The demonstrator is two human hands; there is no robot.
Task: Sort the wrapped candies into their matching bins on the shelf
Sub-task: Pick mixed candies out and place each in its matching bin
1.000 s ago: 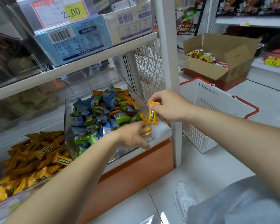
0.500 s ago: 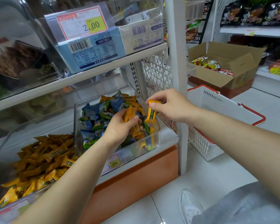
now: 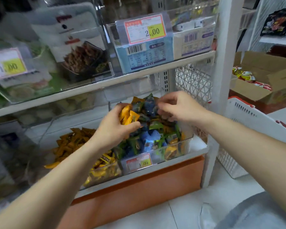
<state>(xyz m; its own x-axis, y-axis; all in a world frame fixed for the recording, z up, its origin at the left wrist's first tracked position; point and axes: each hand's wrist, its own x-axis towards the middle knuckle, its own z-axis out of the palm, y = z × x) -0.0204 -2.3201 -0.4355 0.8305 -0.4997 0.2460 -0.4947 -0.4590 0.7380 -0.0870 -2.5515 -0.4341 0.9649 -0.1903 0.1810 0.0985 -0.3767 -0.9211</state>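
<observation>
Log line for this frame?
left hand: grips orange candies | right hand: fingers curled over mixed bin, grasp unclear | orange-candy bin: left

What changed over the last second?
Left hand rose from the mixed bin's front, now gripping a bunch of orange candies. Right hand moved left over the pile; the single orange candy it pinched is no longer visible, its grip blurred. The orange-candy bin and white basket stayed put.

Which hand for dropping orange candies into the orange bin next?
Left: the left hand grips orange candies and is nearer the orange bin; the right hand is farther, over the mixed bin.
</observation>
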